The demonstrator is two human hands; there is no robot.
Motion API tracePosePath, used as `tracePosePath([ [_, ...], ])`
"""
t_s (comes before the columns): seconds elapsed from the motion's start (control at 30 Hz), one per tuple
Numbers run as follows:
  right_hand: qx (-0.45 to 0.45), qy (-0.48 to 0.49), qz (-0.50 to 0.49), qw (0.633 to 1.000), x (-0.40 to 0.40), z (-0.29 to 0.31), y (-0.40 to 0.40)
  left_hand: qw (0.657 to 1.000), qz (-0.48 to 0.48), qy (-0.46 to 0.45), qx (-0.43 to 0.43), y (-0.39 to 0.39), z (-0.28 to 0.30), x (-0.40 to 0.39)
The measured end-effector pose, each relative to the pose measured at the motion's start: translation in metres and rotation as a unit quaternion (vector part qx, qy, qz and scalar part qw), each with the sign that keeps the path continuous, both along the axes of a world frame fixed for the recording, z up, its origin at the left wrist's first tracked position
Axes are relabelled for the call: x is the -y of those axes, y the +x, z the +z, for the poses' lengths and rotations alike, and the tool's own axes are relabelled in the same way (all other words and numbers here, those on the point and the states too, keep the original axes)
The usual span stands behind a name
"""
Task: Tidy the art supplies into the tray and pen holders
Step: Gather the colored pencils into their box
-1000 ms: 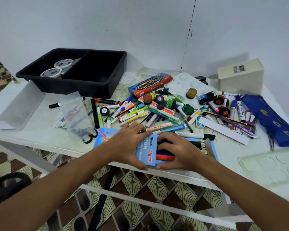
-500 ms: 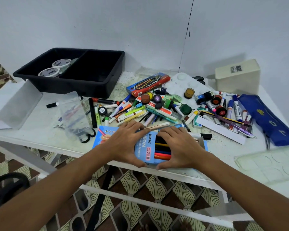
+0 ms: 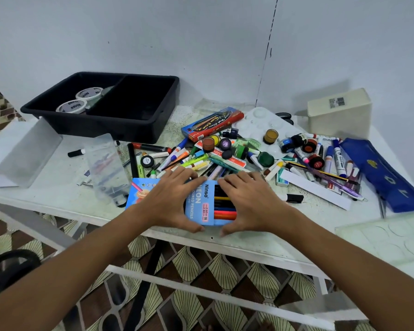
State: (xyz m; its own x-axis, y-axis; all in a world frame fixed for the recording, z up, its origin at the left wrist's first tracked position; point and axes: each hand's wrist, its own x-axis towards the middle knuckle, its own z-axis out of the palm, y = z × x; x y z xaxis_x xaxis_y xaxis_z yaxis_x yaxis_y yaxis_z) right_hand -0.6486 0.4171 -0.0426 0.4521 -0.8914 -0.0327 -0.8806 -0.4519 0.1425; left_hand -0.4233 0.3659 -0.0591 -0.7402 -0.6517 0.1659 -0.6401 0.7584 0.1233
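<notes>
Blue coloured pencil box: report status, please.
Left hand and right hand both flat on the blue cardboard coloured pencil box at table edge. Black plastic two-compartment tray behind. Loose markers lie between.

Plain pale grey-white walls (image 3: 129,32) are meeting at a corner seam (image 3: 269,56) showing as a dark broken line. White table (image 3: 261,244) with speckled top is standing on a white frame (image 3: 201,286). Floor tiles (image 3: 225,266) are showing a brown and cream fan pattern. Soft, even light is falling throughout.
</notes>
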Motion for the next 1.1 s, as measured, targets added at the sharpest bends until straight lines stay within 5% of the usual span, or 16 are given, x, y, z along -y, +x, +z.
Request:
tracePosePath([
  [0.3, -0.010, -0.003, -0.021, 1.000, 0.010, 0.012, -0.019, 0.999, 0.030, 0.019, -0.028, 0.014, 0.004, 0.007],
  [0.47, 0.088, -0.001, 0.008, 0.996, 0.011, 0.006, -0.011, 0.999, 0.023, 0.025, -0.036, 0.010, 0.003, 0.007],
  [0.6, 0.427, 0.057, -0.037, 0.902, 0.013, 0.003, -0.020, 0.996, 0.039, 0.044, -0.064, 0.015, 0.005, 0.010],
  [0.7, 0.565, 0.082, -0.076, 0.817, 0.014, -0.005, -0.025, 0.993, 0.056, 0.064, -0.087, 0.019, 0.005, 0.012],
  [0.93, 0.624, 0.194, -0.079, 0.753, 0.011, -0.022, -0.016, 0.992, 0.063, 0.061, -0.096, 0.018, 0.004, 0.014],
  [1.1, 0.628, 0.186, -0.091, 0.750, 0.016, -0.018, -0.013, 0.994, 0.056, 0.038, -0.086, 0.016, 0.008, 0.014],
])
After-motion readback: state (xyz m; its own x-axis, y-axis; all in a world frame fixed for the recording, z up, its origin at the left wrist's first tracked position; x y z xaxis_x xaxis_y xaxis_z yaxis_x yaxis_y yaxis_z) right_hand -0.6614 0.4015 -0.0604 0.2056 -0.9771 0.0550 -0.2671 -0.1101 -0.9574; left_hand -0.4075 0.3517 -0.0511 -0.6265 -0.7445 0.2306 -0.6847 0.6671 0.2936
